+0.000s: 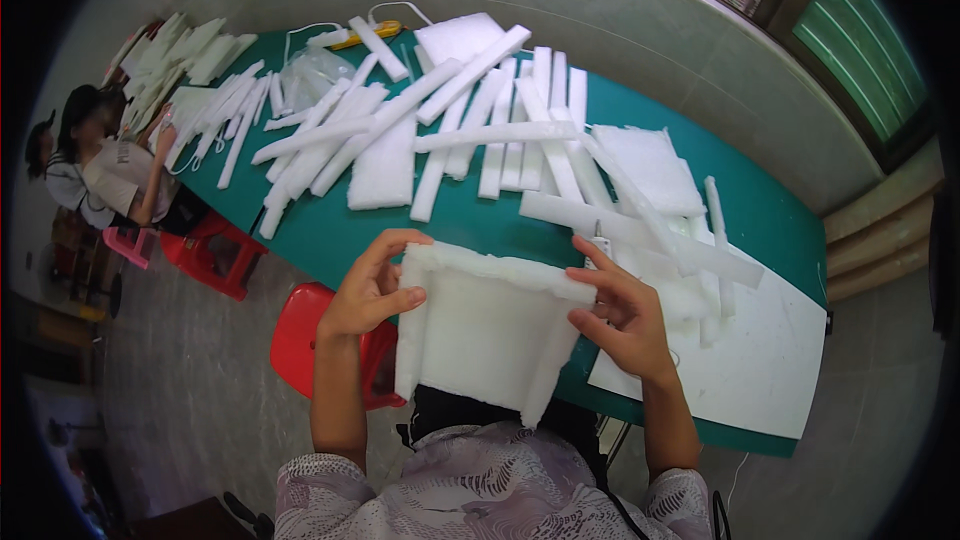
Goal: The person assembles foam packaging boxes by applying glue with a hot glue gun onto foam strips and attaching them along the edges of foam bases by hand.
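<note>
1. Holding a white foam panel (480,335) between two hands, the person has it tilted in front of the torso; raised strips line its left, far and right sides, while its near side has none.
2. The left hand (365,290) curls part-way round the far left corner, thumb on the strip, a finger at the top. The right hand (628,320) grips the far right corner, thumb and forefinger bent inward, slightly parted.
3. Squeezing too hard could, I judge, dent the soft foam; pulling the corners unevenly might twist the panel or loosen a strip, if the joints are weak.
4. A small white pointed tool (600,243) stands just beyond the right fingers; swinging that hand outward could knock it.
5. The panel's near end hangs close to the lap, so lowering it might bump the body or the tabletop (470,227) edge.
6. Room for moving looks narrow forward, where foam strips (495,136) lie piled; a white board (760,365) covers the right end, and a red stool (300,335) stands left.
</note>
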`<state>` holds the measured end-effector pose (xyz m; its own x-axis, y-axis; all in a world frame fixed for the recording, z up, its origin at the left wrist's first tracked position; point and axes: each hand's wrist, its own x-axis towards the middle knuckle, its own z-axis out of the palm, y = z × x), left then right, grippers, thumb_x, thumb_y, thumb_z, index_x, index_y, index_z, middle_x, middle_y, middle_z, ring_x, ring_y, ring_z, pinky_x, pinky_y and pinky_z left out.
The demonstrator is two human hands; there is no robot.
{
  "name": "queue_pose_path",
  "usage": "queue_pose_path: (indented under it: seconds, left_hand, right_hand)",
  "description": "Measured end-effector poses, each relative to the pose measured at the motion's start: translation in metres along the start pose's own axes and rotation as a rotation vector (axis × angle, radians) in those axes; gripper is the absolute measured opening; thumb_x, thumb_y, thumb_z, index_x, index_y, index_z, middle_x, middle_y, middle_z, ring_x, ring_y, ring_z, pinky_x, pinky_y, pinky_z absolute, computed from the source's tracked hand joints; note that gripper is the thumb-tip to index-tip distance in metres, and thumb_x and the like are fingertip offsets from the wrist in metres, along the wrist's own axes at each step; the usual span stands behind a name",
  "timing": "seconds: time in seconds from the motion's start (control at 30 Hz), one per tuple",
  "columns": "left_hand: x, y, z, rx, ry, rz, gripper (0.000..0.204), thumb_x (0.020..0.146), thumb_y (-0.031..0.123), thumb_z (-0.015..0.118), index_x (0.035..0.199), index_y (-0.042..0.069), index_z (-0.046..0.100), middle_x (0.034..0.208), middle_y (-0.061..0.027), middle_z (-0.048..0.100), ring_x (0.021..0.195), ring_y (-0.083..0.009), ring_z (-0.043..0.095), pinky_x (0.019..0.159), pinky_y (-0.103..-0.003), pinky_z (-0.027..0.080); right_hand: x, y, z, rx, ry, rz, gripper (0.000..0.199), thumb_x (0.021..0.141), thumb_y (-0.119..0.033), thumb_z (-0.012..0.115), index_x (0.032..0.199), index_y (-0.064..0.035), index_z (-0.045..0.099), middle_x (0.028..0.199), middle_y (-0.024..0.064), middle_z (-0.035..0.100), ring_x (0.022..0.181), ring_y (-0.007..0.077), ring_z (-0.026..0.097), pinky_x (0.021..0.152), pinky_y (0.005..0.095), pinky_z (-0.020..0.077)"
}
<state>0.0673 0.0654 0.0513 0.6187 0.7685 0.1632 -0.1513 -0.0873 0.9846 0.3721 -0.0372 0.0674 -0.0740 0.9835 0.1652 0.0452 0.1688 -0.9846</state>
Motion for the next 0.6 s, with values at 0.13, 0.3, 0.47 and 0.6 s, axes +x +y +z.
queue_pose_path:
  seconds: [0.13,0.3,0.47,0.6]
  left_hand:
    - [0.001,-0.002,0.001,0.023,0.010,-0.002,0.054,0.076,0.004,0.070,0.124,0.003,0.045,0.115,-0.0113,0.052,0.104,-0.0198,0.057,0.086,-0.033,0.048]
    - [0.002,-0.005,0.001,0.038,0.023,-0.004,0.053,0.077,0.006,0.070,0.123,0.003,0.046,0.114,-0.0112,0.053,0.103,-0.0197,0.057,0.086,-0.033,0.048]
    - [0.002,-0.010,0.001,-0.017,0.014,-0.034,0.052,0.078,0.005,0.069,0.124,0.001,0.045,0.116,-0.0113,0.052,0.102,-0.0186,0.057,0.087,-0.033,0.047]
    - [0.002,-0.015,0.001,-0.051,0.027,-0.040,0.060,0.080,0.006,0.067,0.133,0.001,0.041,0.122,-0.0134,0.049,0.106,-0.0162,0.053,0.089,-0.029,0.045]
  right_hand:
    - [-0.002,0.003,-0.003,0.031,-0.016,0.021,0.040,0.077,0.007,0.066,0.116,0.0005,0.062,0.141,0.0150,0.043,0.075,0.0029,0.052,0.070,0.0194,0.0535]
    - [-0.001,0.008,-0.003,0.123,-0.012,0.034,0.037,0.078,0.007,0.066,0.114,0.0008,0.063,0.140,0.0166,0.045,0.088,0.0074,0.059,0.076,0.0224,0.0551]
    - [-0.002,0.011,-0.004,0.138,-0.032,0.080,0.037,0.080,0.008,0.065,0.116,0.0025,0.061,0.139,0.0185,0.044,0.106,0.0191,0.060,0.084,0.0270,0.0545]
    - [0.001,0.014,-0.002,0.221,-0.028,0.110,0.040,0.081,0.009,0.063,0.120,0.0034,0.058,0.139,0.0183,0.044,0.114,0.0228,0.056,0.089,0.0293,0.0526]
